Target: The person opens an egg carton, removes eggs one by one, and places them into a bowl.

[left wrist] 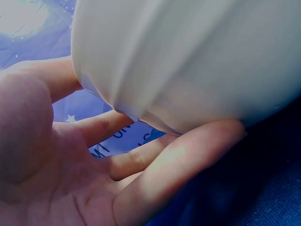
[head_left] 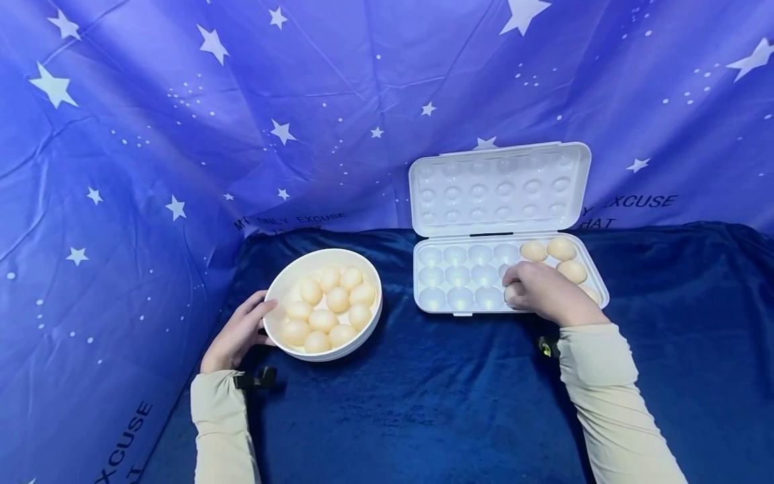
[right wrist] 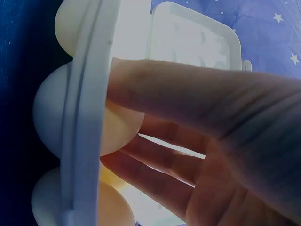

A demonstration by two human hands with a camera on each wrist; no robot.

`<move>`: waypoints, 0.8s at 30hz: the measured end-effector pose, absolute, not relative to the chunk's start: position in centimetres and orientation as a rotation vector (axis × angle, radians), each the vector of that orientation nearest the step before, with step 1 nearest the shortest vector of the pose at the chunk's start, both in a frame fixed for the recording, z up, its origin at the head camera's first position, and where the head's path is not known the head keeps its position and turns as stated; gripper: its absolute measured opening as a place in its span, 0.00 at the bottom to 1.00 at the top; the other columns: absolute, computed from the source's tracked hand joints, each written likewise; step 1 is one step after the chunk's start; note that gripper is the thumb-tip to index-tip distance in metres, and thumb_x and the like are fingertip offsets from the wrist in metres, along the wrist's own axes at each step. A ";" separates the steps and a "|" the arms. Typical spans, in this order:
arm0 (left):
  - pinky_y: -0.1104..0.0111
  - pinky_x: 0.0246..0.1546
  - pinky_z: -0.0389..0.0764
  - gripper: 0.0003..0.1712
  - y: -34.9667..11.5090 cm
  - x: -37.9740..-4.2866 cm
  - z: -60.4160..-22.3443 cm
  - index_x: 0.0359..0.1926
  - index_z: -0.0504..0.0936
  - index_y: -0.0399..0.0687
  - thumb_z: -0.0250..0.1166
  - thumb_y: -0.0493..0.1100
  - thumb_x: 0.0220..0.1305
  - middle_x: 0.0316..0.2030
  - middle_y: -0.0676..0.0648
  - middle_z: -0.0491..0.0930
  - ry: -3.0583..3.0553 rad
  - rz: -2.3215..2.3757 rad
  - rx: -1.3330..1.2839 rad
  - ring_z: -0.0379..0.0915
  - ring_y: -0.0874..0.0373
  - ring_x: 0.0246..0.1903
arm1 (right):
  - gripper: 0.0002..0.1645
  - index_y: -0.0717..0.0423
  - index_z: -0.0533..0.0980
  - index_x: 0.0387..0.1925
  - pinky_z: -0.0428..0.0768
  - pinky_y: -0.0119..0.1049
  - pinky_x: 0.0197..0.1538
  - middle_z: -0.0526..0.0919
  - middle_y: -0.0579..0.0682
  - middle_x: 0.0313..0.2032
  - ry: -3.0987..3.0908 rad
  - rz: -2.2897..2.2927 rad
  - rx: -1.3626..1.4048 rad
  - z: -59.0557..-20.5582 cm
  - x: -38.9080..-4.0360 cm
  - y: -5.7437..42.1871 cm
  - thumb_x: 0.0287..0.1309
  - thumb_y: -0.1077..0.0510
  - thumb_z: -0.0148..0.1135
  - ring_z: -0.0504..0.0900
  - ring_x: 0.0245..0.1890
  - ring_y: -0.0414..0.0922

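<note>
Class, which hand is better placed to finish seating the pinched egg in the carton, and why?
Probably the right hand: it holds the egg at the carton, while the left hand grips the bowl, off to the left.

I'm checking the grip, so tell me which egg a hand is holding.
The leftmost egg at the carton, by its front edge: the right hand pinches it, while no hand grips the other visible eggs.
</note>
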State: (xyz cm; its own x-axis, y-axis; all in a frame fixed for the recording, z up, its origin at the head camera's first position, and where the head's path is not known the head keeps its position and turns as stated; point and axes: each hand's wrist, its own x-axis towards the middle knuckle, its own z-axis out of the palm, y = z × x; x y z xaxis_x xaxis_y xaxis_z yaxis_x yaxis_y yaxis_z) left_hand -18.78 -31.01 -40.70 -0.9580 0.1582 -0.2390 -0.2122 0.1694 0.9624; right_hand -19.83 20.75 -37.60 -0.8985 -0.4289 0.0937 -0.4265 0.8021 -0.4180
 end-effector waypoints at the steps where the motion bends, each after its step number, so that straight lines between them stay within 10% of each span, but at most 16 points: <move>1: 0.58 0.31 0.87 0.19 -31.0 -18.7 -40.7 0.60 0.64 0.42 0.50 0.48 0.78 0.40 0.54 0.80 2.165 1.859 -0.054 0.83 0.60 0.35 | 0.13 0.51 0.74 0.19 0.67 0.38 0.31 0.67 0.43 0.21 2.977 -0.686 -0.709 -37.5 -19.8 20.7 0.36 0.70 0.67 0.66 0.24 0.43; 24: 0.58 0.31 0.87 0.25 -30.9 -18.7 -40.6 0.64 0.60 0.36 0.50 0.48 0.77 0.42 0.51 0.79 2.145 1.881 -0.046 0.83 0.60 0.36 | 0.17 0.68 0.81 0.45 0.76 0.54 0.54 0.84 0.62 0.44 3.016 -0.787 -0.753 -33.1 -19.9 15.8 0.53 0.63 0.69 0.81 0.48 0.59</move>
State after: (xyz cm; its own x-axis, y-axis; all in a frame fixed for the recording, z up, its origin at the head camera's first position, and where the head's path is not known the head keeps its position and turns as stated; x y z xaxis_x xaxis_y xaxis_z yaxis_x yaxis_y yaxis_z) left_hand -18.66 -30.90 -40.58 -0.9582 0.1640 -0.2346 -0.2112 0.1483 0.9661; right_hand -19.93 15.78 -33.13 -0.8876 -0.4253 0.1767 -0.4574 0.7693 -0.4460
